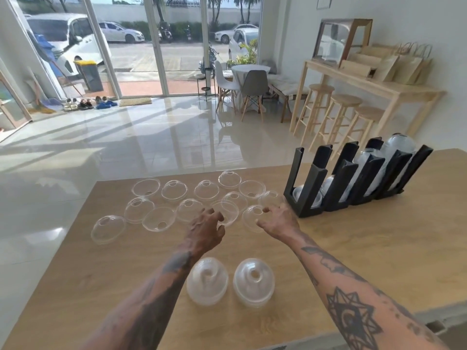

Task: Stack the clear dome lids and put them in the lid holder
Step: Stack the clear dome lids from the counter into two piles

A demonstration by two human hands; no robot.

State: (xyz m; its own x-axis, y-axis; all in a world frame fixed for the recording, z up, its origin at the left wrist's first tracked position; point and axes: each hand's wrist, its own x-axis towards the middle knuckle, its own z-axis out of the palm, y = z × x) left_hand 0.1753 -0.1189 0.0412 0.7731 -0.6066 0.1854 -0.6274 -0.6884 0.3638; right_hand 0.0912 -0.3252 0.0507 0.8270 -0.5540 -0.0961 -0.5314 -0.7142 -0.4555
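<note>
Sunlit tiles and glass doors lie beyond the wooden table that carries everything. Loose clear dome lids lie scattered in rough rows across its far left part, some dome-up, some tipped over. Two stacks of lids stand side by side near the front edge: the left stack and the right stack, both dome-up and just apart.

Both arms reach over the stacks to the loose lids. The left hand has its fingers curled over the rim of one lid; whether the grip has closed on it I cannot tell. The right hand has its fingers bent around another lid, thumb at the near rim, and appears to hold it.

Just right of that hand stands the black lid holder, its slots tilted back; several already hold lids and cups. Stools and a small dining set stand further back.
</note>
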